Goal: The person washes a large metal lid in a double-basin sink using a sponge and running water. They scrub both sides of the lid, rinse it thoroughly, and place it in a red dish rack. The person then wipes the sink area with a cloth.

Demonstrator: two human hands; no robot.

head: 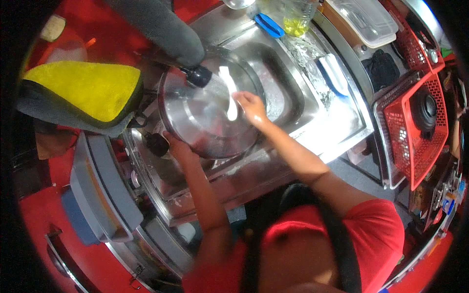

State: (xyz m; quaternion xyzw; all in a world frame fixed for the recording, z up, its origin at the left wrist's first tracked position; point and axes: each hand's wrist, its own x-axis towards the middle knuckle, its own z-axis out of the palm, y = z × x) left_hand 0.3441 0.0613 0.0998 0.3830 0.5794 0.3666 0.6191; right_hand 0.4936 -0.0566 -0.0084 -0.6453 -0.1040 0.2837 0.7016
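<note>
My left hand (178,148) grips the near-left rim of a large round metal basin or pot lid (198,121), tilted over the stainless steel sink (282,77). Its exact kind is not clear. My right hand (251,106) reaches over its right side, fingers bent, by a glossy white curved shape (229,93); whether this is a brush or a glare, I cannot tell. A black faucet head (199,76) hangs above the metal piece, with what looks like water running from it. Close to my left hand is a dark round knob (157,144).
A blue-backed brush (334,75) and a blue object (269,25) lie on the wet sink ledge, near a clear plastic bottle (296,22). Red plastic baskets (397,128) stand at the right. A yellow and grey cloth (88,86) hangs at the left above grey containers (106,186).
</note>
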